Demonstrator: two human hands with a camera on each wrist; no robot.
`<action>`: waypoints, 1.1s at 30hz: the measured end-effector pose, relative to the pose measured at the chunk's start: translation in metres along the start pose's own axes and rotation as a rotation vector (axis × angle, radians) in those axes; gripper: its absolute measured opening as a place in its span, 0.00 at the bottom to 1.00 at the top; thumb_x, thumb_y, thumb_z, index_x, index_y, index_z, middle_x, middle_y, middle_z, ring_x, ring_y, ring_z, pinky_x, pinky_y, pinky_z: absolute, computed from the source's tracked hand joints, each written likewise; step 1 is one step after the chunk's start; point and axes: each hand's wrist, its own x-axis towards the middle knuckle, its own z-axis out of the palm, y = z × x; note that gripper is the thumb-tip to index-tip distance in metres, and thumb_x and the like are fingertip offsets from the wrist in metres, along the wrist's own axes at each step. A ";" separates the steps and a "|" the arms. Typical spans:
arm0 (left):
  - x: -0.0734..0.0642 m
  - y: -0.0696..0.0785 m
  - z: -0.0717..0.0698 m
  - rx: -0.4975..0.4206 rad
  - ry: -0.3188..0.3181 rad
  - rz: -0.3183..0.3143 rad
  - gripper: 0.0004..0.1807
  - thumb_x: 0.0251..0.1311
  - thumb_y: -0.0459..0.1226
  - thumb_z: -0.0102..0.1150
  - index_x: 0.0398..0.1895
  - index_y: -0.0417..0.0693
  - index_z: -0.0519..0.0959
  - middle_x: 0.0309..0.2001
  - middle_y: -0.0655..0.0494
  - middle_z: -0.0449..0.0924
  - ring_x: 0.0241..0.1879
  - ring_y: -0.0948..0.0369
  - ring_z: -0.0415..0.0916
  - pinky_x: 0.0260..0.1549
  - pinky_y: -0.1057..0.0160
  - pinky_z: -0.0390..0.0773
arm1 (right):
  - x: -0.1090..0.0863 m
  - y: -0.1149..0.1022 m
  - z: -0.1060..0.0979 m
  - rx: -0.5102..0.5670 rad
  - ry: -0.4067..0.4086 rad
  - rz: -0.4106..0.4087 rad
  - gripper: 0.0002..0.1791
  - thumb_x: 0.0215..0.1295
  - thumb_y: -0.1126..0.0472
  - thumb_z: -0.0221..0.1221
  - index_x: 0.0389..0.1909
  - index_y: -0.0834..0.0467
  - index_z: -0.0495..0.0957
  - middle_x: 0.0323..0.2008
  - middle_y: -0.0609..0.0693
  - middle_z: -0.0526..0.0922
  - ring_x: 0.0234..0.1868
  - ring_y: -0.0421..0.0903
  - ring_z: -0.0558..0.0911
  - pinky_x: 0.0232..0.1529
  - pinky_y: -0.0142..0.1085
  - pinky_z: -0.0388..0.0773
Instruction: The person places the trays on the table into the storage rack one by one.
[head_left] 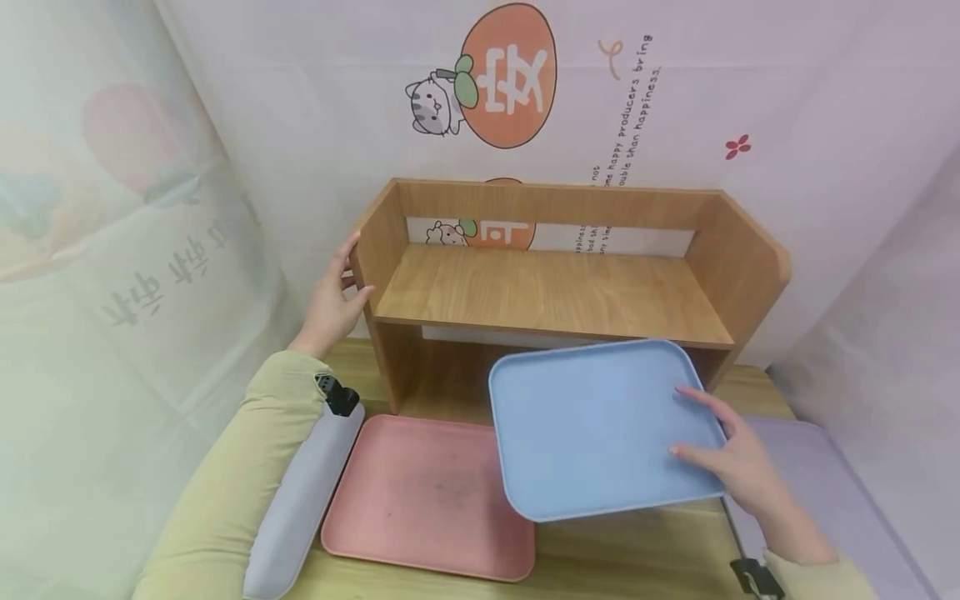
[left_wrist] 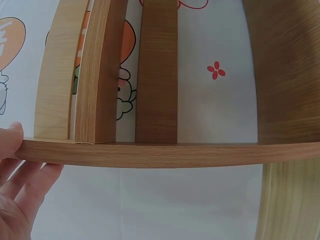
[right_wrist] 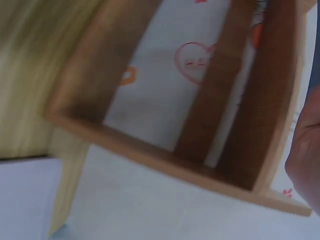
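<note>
A wooden two-tier shelf (head_left: 525, 287) stands against the back wall. My left hand (head_left: 333, 296) grips the shelf's left side panel, the thumb on one face and the fingers on the other, as the left wrist view shows at the panel's edge (left_wrist: 165, 155). My right hand (head_left: 750, 462) holds a blue rectangular tray (head_left: 600, 433) by its right edge, thumb and a finger over its upper face. The tray is tilted in front of the shelf's lower tier and overlaps a pink tray (head_left: 427, 500) in the head view. In the right wrist view, only part of the right hand (right_wrist: 305, 155) shows.
The pink tray lies on the wood-grain table (head_left: 630, 558). A pale lilac tray (head_left: 300, 508) lies at the left, partly behind the left sleeve, and a purple tray (head_left: 817, 492) at the right. Printed cloth (head_left: 300, 92) hangs behind and at both sides.
</note>
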 end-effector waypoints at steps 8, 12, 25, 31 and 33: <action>0.000 -0.001 0.000 -0.004 -0.011 -0.008 0.46 0.61 0.25 0.55 0.75 0.65 0.45 0.62 0.34 0.63 0.55 0.37 0.72 0.52 0.41 0.75 | 0.023 -0.033 0.005 0.141 0.053 0.130 0.43 0.58 0.61 0.65 0.72 0.44 0.55 0.73 0.65 0.40 0.70 0.65 0.50 0.57 0.33 0.73; -0.001 0.000 0.000 0.012 -0.019 -0.027 0.46 0.61 0.26 0.55 0.74 0.67 0.44 0.63 0.35 0.62 0.56 0.38 0.71 0.53 0.40 0.74 | 0.033 -0.042 0.012 0.139 0.136 0.168 0.45 0.56 0.59 0.67 0.72 0.51 0.55 0.74 0.61 0.39 0.73 0.62 0.44 0.68 0.60 0.51; -0.001 -0.001 -0.001 0.014 -0.029 -0.029 0.48 0.60 0.26 0.56 0.74 0.68 0.44 0.62 0.35 0.63 0.56 0.37 0.71 0.51 0.41 0.75 | 0.055 -0.054 0.017 0.208 0.073 0.233 0.43 0.63 0.48 0.60 0.74 0.52 0.49 0.75 0.54 0.32 0.72 0.58 0.49 0.68 0.53 0.56; -0.001 0.003 -0.002 0.015 -0.028 -0.038 0.48 0.60 0.26 0.57 0.74 0.69 0.45 0.62 0.34 0.63 0.56 0.38 0.71 0.51 0.41 0.75 | 0.058 -0.062 0.015 0.378 -0.006 0.328 0.43 0.64 0.45 0.57 0.75 0.42 0.45 0.74 0.46 0.21 0.73 0.57 0.30 0.65 0.69 0.41; -0.001 0.004 -0.002 0.016 -0.028 -0.039 0.48 0.60 0.26 0.57 0.74 0.69 0.45 0.62 0.34 0.63 0.56 0.38 0.71 0.51 0.41 0.75 | 0.061 -0.066 0.015 0.425 -0.020 0.353 0.42 0.65 0.43 0.55 0.75 0.41 0.44 0.73 0.46 0.19 0.73 0.57 0.31 0.66 0.68 0.44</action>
